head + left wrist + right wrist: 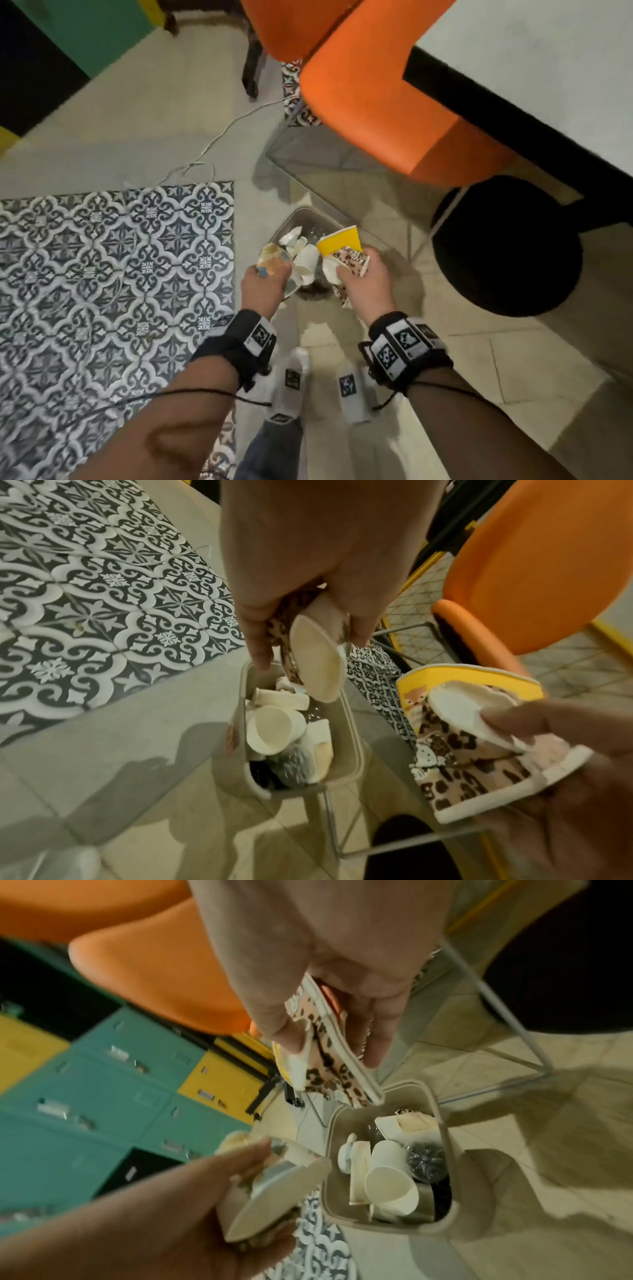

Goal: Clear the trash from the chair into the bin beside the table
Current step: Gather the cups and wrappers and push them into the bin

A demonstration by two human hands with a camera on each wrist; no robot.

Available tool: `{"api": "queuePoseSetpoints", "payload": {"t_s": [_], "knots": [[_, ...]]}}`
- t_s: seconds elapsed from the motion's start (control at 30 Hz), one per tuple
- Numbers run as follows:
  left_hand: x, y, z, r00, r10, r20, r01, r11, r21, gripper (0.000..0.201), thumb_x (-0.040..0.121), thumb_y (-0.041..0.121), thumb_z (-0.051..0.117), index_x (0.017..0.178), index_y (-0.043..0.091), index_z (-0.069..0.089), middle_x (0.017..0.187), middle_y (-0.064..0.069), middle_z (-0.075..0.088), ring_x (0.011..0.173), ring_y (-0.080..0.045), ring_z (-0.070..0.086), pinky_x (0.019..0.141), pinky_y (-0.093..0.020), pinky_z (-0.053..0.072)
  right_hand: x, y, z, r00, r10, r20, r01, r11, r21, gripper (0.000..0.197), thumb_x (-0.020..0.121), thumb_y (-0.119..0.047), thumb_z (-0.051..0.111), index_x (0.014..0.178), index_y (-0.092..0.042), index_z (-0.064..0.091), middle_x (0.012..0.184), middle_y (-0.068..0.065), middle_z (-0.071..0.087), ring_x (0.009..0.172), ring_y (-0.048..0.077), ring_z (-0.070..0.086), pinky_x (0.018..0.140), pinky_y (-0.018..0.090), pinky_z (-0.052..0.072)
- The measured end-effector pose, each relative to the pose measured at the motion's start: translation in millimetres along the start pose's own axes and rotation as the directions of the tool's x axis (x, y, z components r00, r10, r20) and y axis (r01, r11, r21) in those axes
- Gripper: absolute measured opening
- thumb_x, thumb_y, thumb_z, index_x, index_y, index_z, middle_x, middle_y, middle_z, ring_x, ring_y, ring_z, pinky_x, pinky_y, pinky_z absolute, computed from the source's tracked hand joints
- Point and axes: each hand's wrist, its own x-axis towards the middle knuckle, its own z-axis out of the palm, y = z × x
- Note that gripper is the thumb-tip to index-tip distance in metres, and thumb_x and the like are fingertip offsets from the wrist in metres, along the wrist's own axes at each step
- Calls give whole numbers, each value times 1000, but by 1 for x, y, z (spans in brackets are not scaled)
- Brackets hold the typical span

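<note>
A small beige bin (pixel 306 211) stands on the floor, holding several crushed white paper cups (pixel 305 262). Both hands hover just above its mouth. My left hand (pixel 269 279) grips a flattened paper cup (pixel 316 661) with a white inside and a leopard-print outside, over the bin's (pixel 354 739) near-left rim. My right hand (pixel 358 272) grips a squashed leopard-print cup (pixel 354 262) together with a yellow cup (pixel 340 241), over the bin's right side. In the right wrist view the leopard-print cup (pixel 337 1076) hangs at the bin's (pixel 328 1180) far edge.
An orange chair (pixel 376 102) stands just beyond the bin, beside a white table (pixel 548 51) with a round black base (pixel 507 246). Patterned tiles (pixel 102 274) cover the floor at left, a thin cable (pixel 222 133) runs across it, and teal and yellow lockers (pixel 103 1083) line the far side.
</note>
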Motion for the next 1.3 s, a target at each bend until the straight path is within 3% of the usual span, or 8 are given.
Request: {"api": "queuePoseSetpoints", "payload": {"t_s": [0.2,0.33,0.43,0.63,0.8,1.03,1.17,1.3], "knots": [[101,-4,21,944,314,103,-329,868,371,78,80,42,68,139,5,34,126,-18,49,114,-33,49,94,-38,39,97,17,60,995,-50,81,91,747,-658,33,87,-11,49,120,-15,46,123,9,53,109,33,56,88,41,46],[136,-41,48,872,332,360,-490,601,632,79,64,43,73,129,5,46,103,-22,61,85,-37,60,76,-39,51,139,41,75,982,-3,187,166,476,-864,50,86,7,36,132,-12,33,130,16,46,112,36,55,91,44,46],[143,-67,65,852,355,385,-520,490,699,64,78,44,40,131,9,34,119,-28,59,101,-43,62,82,-48,54,156,60,87,971,120,209,151,374,-915,48,90,6,30,136,-9,27,126,20,49,108,37,57,86,43,46],[165,-54,80,883,232,407,-468,467,750,76,84,49,43,144,9,19,142,-30,37,117,-40,54,90,-42,49,182,85,100,950,246,194,89,383,-919,45,95,-2,27,140,-7,26,131,21,50,115,37,55,94,42,43],[177,-53,77,847,109,520,-531,202,823,85,93,54,32,148,9,-13,155,-20,-9,141,-34,11,114,-43,15,200,87,100,928,329,175,41,377,-925,46,97,-22,45,138,-7,31,127,20,57,116,35,55,96,40,44],[159,-34,61,787,312,533,-605,219,765,110,71,71,57,149,13,4,155,-15,11,136,-31,27,111,-41,27,171,71,84,958,217,187,54,505,-861,80,85,-39,65,147,-17,18,141,17,40,121,34,51,98,41,43],[124,-11,53,812,293,504,-574,246,781,104,78,71,47,150,15,-2,157,-16,-1,141,-33,14,113,-43,20,137,58,66,980,115,163,57,623,-780,81,84,-35,66,148,-20,19,145,13,34,130,30,42,104,39,37],[62,9,51,757,407,511,-625,222,749,89,84,62,47,149,14,9,154,-17,11,138,-32,19,110,-41,24,88,44,32,992,-5,124,85,756,-649,73,86,-28,64,147,-21,25,145,11,37,131,26,39,106,37,36]]}}
